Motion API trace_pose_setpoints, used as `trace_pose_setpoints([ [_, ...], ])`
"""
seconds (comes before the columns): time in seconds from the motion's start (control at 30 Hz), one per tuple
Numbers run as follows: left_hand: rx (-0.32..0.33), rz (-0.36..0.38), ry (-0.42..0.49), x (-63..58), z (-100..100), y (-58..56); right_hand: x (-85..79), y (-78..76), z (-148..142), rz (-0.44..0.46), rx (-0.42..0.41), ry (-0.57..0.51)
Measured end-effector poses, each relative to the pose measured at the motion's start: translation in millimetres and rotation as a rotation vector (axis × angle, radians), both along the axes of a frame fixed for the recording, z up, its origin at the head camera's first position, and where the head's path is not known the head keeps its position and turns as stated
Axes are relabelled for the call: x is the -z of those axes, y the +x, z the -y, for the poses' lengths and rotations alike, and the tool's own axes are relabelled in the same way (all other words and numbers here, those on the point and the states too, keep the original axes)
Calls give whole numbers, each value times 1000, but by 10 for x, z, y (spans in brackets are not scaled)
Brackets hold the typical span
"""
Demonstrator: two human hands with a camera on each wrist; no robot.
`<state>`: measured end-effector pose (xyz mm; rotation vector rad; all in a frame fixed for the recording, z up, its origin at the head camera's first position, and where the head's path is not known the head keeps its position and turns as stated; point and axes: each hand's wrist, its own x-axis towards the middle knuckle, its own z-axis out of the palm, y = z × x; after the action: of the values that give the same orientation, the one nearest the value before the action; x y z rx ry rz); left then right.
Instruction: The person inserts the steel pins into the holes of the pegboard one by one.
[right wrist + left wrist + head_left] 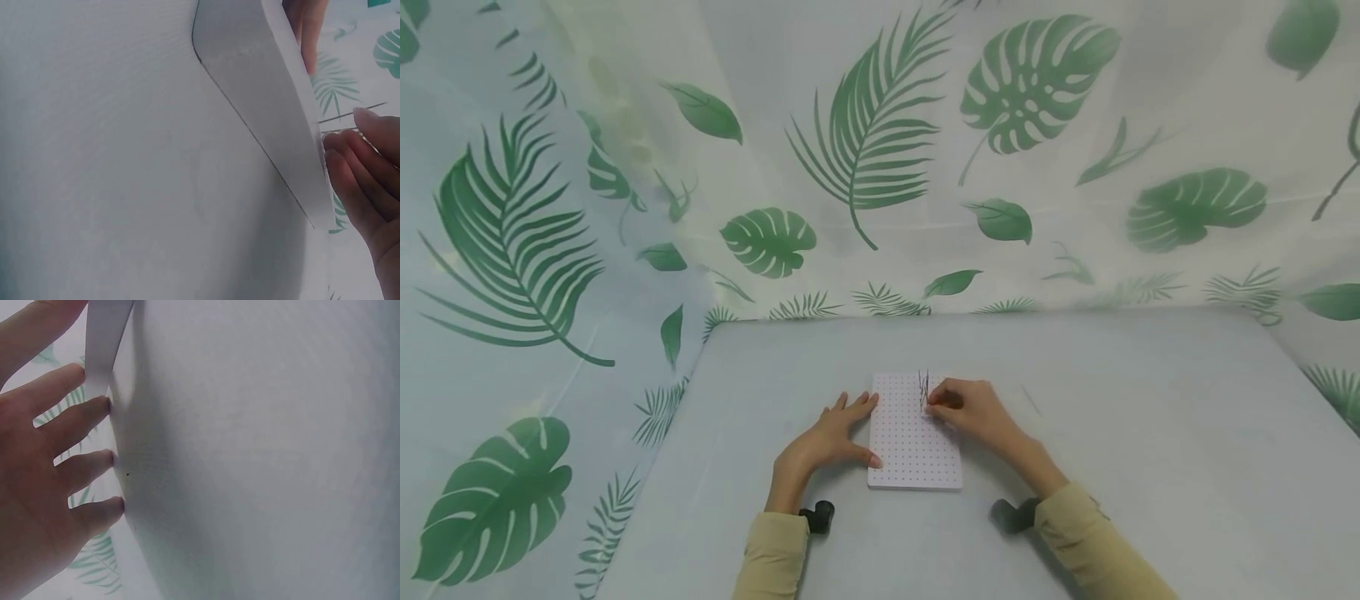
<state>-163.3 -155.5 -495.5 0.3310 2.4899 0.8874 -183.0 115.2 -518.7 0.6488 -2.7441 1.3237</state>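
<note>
A white rectangular board (913, 450) with a grid of small dots lies on the table. Several thin dark pins (920, 383) stand up from its far right part. With thumb and fingertips together, my right hand (973, 412) pinches a thin dark pin (927, 390) close over the board. In the right wrist view, thin pins (339, 117) project from the board's face beside the thumb. My left hand (827, 437) is spread along the board's left side, its thumb on the near left part and a fingertip at the edge higher up.
One more thin dark stick (1032, 400) lies on the grey-white table (1150, 458), right of the board. Dark wrist cameras sit under both sleeves. A white curtain with green leaves (880, 150) rises behind the table and along its left side.
</note>
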Motion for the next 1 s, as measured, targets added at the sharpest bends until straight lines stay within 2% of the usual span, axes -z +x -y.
trace_pose_setpoints([
  [0.37,19,-14,2,6,10,-20,0,49,-310,-32,39,126],
  [0.5,24,-16,1,-2,17,-20,-34,71,-460,-8,60,168],
  [0.8,24,-10,3,-3,20,-13,-164,139,-869,-34,94,239],
  [1.0,15,-4,5,0,15,0,-161,141,-1117,-51,97,265],
])
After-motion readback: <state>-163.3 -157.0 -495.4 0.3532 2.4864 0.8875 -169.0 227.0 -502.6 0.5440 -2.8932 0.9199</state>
